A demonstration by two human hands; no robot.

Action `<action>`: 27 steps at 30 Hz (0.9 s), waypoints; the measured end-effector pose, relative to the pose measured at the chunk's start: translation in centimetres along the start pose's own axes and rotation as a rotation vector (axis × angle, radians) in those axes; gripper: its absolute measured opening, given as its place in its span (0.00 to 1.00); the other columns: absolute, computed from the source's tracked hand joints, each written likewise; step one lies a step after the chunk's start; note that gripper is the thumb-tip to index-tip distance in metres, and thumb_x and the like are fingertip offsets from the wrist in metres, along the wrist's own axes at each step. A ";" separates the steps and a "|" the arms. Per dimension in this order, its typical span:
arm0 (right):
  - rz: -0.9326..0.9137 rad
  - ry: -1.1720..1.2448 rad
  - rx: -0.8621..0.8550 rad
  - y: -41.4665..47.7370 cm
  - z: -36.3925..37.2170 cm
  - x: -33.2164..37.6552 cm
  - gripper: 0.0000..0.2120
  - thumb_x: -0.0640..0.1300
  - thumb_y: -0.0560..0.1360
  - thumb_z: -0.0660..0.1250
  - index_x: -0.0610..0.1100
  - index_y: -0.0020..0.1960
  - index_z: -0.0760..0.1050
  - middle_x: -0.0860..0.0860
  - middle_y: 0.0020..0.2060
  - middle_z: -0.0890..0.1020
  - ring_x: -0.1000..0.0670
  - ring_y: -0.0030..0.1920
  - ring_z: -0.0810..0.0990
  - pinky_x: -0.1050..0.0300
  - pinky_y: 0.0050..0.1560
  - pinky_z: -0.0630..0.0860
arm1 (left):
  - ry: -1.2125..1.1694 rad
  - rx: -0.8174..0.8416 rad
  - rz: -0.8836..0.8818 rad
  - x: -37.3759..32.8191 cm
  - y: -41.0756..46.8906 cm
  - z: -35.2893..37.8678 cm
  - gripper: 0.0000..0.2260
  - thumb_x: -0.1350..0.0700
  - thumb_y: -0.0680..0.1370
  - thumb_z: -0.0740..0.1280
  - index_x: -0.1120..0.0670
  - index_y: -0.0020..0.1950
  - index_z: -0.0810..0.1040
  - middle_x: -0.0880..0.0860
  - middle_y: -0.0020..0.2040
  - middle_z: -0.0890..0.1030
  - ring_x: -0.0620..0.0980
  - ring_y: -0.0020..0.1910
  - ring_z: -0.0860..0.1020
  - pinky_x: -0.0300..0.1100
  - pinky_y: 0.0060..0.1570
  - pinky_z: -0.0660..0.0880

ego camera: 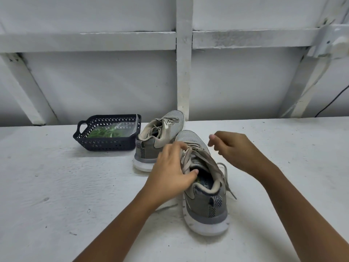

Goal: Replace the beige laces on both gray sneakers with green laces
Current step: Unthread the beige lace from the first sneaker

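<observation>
Two gray sneakers with beige laces stand on the white table. The near sneaker [204, 195] sits heel toward me, its beige laces [225, 178] loosened and trailing over both sides. My left hand [171, 170] grips its tongue and lace area, thumb at the shoe opening. My right hand [236, 148] hovers just right of the toe, fingers loosely curled, holding nothing that I can see. The far sneaker [160, 138] stands behind, still laced. Green laces [104, 132] lie in a clear bag inside a dark basket [105, 143].
The basket stands at the back left of the white table [56, 195], touching the far sneaker's left side. A white wall with beams [184, 72] rises right behind the table. A black cable [330, 103] hangs at the far right.
</observation>
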State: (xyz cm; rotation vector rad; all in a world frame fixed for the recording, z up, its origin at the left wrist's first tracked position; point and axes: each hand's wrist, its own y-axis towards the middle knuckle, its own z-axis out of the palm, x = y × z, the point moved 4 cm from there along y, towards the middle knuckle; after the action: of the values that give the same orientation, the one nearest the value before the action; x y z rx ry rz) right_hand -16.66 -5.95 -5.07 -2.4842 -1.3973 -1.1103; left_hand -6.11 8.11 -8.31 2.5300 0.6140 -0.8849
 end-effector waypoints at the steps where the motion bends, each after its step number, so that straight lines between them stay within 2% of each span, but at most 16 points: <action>1: 0.039 -0.061 0.076 0.9 0.4 -0.4 0.11 0.49 0.79 0.60 0.50 0.43 0.79 0.51 0.38 0.80 0.50 0.40 0.79 0.57 0.41 0.72 | -0.020 0.027 -0.046 0.1 0.1 0.2 0.26 0.49 0.72 0.70 0.45 0.65 0.62 0.46 0.63 0.64 0.46 0.67 0.63 0.39 0.62 0.62; 3: 0.072 -0.137 0.222 2.3 1.6 -0.9 0.09 0.47 0.78 0.63 0.47 0.50 0.81 0.52 0.38 0.80 0.52 0.40 0.78 0.59 0.41 0.72 | -0.071 0.088 -0.140 0.6 0.2 0.7 0.32 0.49 0.72 0.70 0.46 0.71 0.57 0.48 0.68 0.63 0.47 0.69 0.63 0.41 0.64 0.63; 6: 0.094 -0.104 0.311 3.7 2.8 -1.0 0.06 0.43 0.77 0.66 0.45 0.46 0.81 0.46 0.38 0.83 0.50 0.36 0.80 0.55 0.44 0.78 | -0.173 0.138 -0.262 1.2 0.0 1.4 0.39 0.44 0.66 0.67 0.46 0.74 0.56 0.49 0.71 0.64 0.48 0.67 0.68 0.49 0.67 0.67; 8: 0.113 -0.057 0.343 4.3 3.3 -0.8 0.06 0.39 0.76 0.66 0.43 0.42 0.80 0.43 0.38 0.83 0.46 0.38 0.82 0.53 0.44 0.81 | -0.205 0.121 -0.293 1.3 -0.1 1.5 0.39 0.43 0.62 0.63 0.46 0.73 0.59 0.47 0.70 0.65 0.46 0.66 0.69 0.49 0.66 0.67; 11: 0.130 -0.010 0.382 4.6 3.8 -0.8 0.08 0.36 0.76 0.62 0.43 0.40 0.76 0.44 0.36 0.79 0.47 0.36 0.79 0.58 0.36 0.80 | -0.221 0.083 -0.285 1.3 -0.3 1.6 0.37 0.45 0.61 0.61 0.47 0.71 0.65 0.47 0.67 0.68 0.44 0.65 0.69 0.47 0.66 0.68; 15: 0.118 -0.087 0.288 5.3 4.3 -0.8 0.06 0.41 0.81 0.56 0.41 0.48 0.70 0.47 0.38 0.75 0.46 0.36 0.77 0.56 0.32 0.77 | -0.263 0.072 -0.283 1.3 -0.4 1.9 0.36 0.45 0.62 0.61 0.47 0.71 0.67 0.47 0.65 0.69 0.44 0.63 0.71 0.47 0.64 0.69; 17: 0.073 -0.150 0.212 5.7 4.8 -0.8 0.07 0.44 0.81 0.56 0.41 0.51 0.69 0.47 0.39 0.75 0.46 0.36 0.74 0.56 0.34 0.71 | -0.271 0.065 -0.285 1.2 -0.4 1.8 0.36 0.46 0.62 0.61 0.47 0.71 0.66 0.47 0.65 0.69 0.44 0.63 0.70 0.45 0.64 0.68; 19: 0.057 -0.150 0.163 5.8 5.0 -1.0 0.08 0.46 0.81 0.58 0.42 0.50 0.71 0.47 0.38 0.76 0.47 0.35 0.74 0.57 0.33 0.68 | -0.277 0.057 -0.281 1.2 -0.5 1.8 0.36 0.46 0.62 0.60 0.48 0.71 0.66 0.47 0.65 0.69 0.44 0.62 0.70 0.42 0.63 0.68; 21: 0.175 0.085 0.162 5.6 4.5 -1.8 0.12 0.48 0.81 0.58 0.41 0.45 0.72 0.47 0.34 0.77 0.49 0.30 0.75 0.60 0.28 0.72 | -0.283 0.047 -0.278 1.3 -0.5 1.9 0.36 0.46 0.62 0.60 0.48 0.71 0.66 0.47 0.65 0.69 0.44 0.61 0.71 0.42 0.63 0.68; 23: 0.365 0.467 0.260 5.0 4.0 -2.8 0.17 0.50 0.81 0.57 0.39 0.42 0.74 0.46 0.31 0.77 0.50 0.27 0.75 0.61 0.27 0.75 | -0.298 0.040 -0.281 1.2 -0.6 1.9 0.35 0.46 0.62 0.61 0.48 0.71 0.66 0.46 0.65 0.69 0.44 0.61 0.71 0.44 0.64 0.68; 24: 0.404 0.584 0.323 4.6 3.7 -3.2 0.18 0.50 0.81 0.58 0.38 0.42 0.75 0.46 0.31 0.77 0.51 0.28 0.75 0.61 0.29 0.76 | -0.304 0.036 -0.283 1.2 -0.6 1.9 0.35 0.46 0.62 0.61 0.48 0.71 0.66 0.46 0.65 0.69 0.44 0.62 0.71 0.45 0.64 0.69; 27: 0.327 0.620 0.440 4.0 4.1 -4.1 0.07 0.41 0.77 0.65 0.38 0.43 0.77 0.48 0.33 0.77 0.54 0.32 0.75 0.63 0.35 0.76 | -0.317 0.027 -0.289 1.2 -0.7 2.1 0.35 0.46 0.62 0.61 0.48 0.71 0.67 0.46 0.65 0.69 0.44 0.62 0.71 0.47 0.64 0.69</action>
State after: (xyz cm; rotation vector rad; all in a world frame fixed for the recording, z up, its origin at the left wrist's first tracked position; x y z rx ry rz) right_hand -12.61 -9.57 -9.55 -1.7588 -0.8932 -1.1911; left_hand -6.61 8.02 -10.76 2.2858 0.8780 -1.3696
